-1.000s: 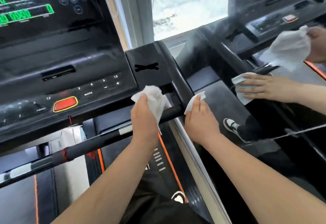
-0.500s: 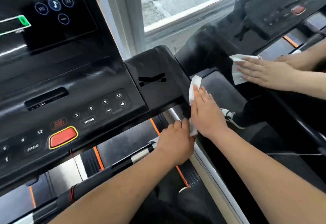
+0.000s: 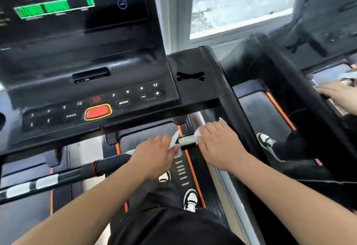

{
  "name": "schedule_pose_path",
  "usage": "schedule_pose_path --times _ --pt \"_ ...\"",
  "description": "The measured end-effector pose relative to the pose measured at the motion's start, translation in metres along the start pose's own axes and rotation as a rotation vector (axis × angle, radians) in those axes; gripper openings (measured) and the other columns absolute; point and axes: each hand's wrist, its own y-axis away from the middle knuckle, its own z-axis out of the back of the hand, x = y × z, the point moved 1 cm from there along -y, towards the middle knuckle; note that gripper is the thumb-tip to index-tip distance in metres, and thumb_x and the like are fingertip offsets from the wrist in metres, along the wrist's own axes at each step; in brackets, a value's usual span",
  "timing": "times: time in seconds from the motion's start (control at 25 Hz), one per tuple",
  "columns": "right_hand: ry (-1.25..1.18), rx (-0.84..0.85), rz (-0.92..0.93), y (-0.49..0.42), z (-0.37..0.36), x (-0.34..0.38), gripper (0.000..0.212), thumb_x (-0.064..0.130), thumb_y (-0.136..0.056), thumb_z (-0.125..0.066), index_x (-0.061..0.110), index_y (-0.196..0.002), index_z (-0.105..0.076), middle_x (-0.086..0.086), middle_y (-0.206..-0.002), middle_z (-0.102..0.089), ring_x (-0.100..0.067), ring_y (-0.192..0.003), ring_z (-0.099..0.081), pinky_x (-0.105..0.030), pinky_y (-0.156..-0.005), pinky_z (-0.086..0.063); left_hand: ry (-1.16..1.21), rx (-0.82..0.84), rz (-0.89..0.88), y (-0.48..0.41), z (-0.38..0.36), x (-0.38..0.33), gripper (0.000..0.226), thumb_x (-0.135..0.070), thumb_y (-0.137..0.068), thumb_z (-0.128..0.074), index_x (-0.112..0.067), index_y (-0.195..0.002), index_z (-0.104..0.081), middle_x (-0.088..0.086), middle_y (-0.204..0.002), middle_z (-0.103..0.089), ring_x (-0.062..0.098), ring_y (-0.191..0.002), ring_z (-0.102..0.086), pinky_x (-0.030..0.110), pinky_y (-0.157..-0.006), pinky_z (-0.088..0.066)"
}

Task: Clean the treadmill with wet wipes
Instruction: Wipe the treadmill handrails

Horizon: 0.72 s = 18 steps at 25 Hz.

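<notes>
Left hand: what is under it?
A white wet wipe sticks out beyond the left hand, which lies over the black handlebar. The rest of the wipe and the bar beneath the palm are hidden.

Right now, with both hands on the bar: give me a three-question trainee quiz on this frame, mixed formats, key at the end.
1. True or false: the left hand holds a first white wet wipe and the right hand a second white wet wipe, both on the black horizontal handlebar.
2. What shows on the bar between the hands? A) a silver metal section B) a blue strap C) a green bottle
3. Fill in: on the black console, the red oval button with a yellow rim sits to the picture's ___ of the MODE key.

Key: 1 true; 2 A; 3 left.
</notes>
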Motion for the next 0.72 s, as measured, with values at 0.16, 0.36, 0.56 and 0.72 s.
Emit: schedule_pose_path --times 0.16,0.36,0.56,0.72 --pt "0.064 0.069 0.016 -0.016 0.014 0.001 0.057 0.037 -0.099 -0.015 0.016 -0.1 -0.067 -0.007 -0.099 -0.071 -0.033 -0.094 -0.065 -0.044 -0.094 -0.043 -0.011 -0.072 0.088 0.002 0.001 -0.013 0.05 -0.053 -0.108 -0.023 -0.017 -0.129 -0.05 0.009 -0.128 -0.062 0.034 -0.119 -0.06 0.043 -0.094 -0.047" --pt "0.084 0.261 0.095 -0.043 0.014 0.022 0.029 0.02 -0.104 -0.034 0.012 -0.111 -0.061 -0.007 -0.115 -0.067 -0.035 -0.103 -0.064 -0.04 -0.079 -0.045 0.055 -0.082 -0.012 -0.026 -0.005 -0.054 0.05 -0.047 -0.103 -0.029 -0.013 -0.134 -0.049 0.011 -0.131 -0.059 0.033 -0.123 -0.057 0.045 -0.101 -0.046" --pt "0.206 0.224 0.19 -0.034 0.018 -0.002 0.03 0.027 -0.103 -0.027 0.019 -0.092 -0.054 0.001 -0.088 -0.062 -0.029 -0.081 -0.062 -0.039 -0.068 -0.045 0.096 -0.064 0.066 0.0 -0.005 0.001 0.05 -0.052 -0.108 -0.024 -0.017 -0.13 -0.052 0.008 -0.128 -0.063 0.033 -0.118 -0.061 0.045 -0.095 -0.049" --pt "0.163 0.289 0.052 -0.039 0.022 0.005 0.035 0.028 -0.103 -0.027 0.019 -0.097 -0.061 0.0 -0.097 -0.068 -0.031 -0.089 -0.064 -0.042 -0.081 -0.051 0.088 -0.02 0.165 0.001 0.0 0.009 0.046 -0.054 -0.108 -0.017 -0.021 -0.096 -0.047 0.01 -0.109 -0.07 0.033 -0.1 -0.066 0.042 -0.084 -0.05"
